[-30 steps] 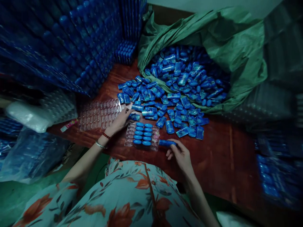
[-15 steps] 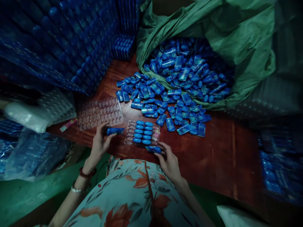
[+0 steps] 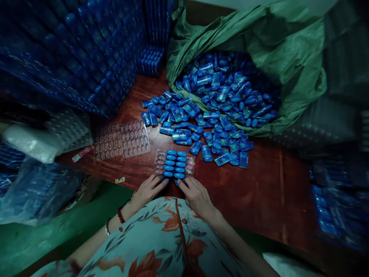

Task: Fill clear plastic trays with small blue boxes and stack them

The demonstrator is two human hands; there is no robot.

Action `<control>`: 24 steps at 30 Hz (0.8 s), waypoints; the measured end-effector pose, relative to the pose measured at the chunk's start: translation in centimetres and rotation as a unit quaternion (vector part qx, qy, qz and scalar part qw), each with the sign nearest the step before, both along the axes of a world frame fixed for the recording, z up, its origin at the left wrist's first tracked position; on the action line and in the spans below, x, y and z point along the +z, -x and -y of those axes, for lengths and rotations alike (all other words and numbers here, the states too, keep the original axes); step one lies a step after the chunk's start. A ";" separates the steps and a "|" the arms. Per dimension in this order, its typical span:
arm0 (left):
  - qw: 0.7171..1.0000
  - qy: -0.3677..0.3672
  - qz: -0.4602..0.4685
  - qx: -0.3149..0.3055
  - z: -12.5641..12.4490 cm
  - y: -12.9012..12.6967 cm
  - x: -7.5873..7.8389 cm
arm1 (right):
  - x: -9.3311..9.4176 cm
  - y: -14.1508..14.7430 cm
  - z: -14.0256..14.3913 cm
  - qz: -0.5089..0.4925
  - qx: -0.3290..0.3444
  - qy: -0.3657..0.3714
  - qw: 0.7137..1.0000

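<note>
A small clear plastic tray (image 3: pixel 159 161) lies in front of me with two columns of glossy blue oval containers (image 3: pixel 170 163) in its middle. At the tray's near edge my left hand (image 3: pixel 150 189) is closed around a blue container (image 3: pixel 165 180), mostly hidden by the fingers. Close beside it, my right hand (image 3: pixel 198 195) pinches another blue container (image 3: pixel 177 182), of which only a bit shows. Beyond the tray, many loose blue containers in printed wrap (image 3: pixel 181 134) lie heaped on the table.
A green sack (image 3: pixel 305 73) spills blue containers onto the red-brown table (image 3: pixel 259 192). Larger clear trays (image 3: pixel 122 140) lie to the left. Stacks of filled blue trays (image 3: pixel 86 57) rise at the back left. Bagged blue goods (image 3: pixel 43 188) stand at the lower left.
Both hands have come in to the tray's near edge, the left moving right with its blue container, the right slightly left. A small yellow scrap now shows at the table edge.
</note>
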State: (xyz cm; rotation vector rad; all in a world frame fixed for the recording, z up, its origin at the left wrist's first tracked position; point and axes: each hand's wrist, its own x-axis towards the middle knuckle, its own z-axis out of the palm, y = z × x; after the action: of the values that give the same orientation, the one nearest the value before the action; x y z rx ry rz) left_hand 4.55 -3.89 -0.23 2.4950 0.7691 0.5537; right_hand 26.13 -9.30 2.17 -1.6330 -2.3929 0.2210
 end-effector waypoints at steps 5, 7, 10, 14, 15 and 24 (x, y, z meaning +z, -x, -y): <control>0.997 -0.022 -0.059 -0.044 -0.9 -0.6 0.4 | 1.5 2.1 -0.3 0.065 -0.017 0.048 0.997; 0.994 -0.046 -0.079 -0.055 -0.9 -0.8 0.5 | 1.6 2.2 -0.4 0.071 -0.024 0.049 0.996; 0.990 -0.080 -0.106 -0.055 -0.5 -1.3 0.4 | 1.1 1.6 -0.1 0.053 -0.014 0.003 0.998; 0.984 -0.081 -0.151 -0.055 -0.2 -2.1 0.2 | 0.1 0.2 0.5 -0.009 -0.020 -0.059 0.998; 0.984 -0.083 -0.148 -0.059 -0.2 -2.3 0.3 | -0.2 -0.1 0.5 -0.025 -0.024 -0.070 0.997; 0.985 -0.172 0.022 0.005 -5.1 -1.8 2.4 | -0.7 -7.8 -6.3 0.006 -0.147 0.022 0.989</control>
State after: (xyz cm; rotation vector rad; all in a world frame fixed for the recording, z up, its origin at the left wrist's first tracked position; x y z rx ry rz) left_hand 6.32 1.22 2.16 2.7811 0.7213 0.8007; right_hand 33.94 -3.00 1.50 -1.9832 -2.1330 0.2121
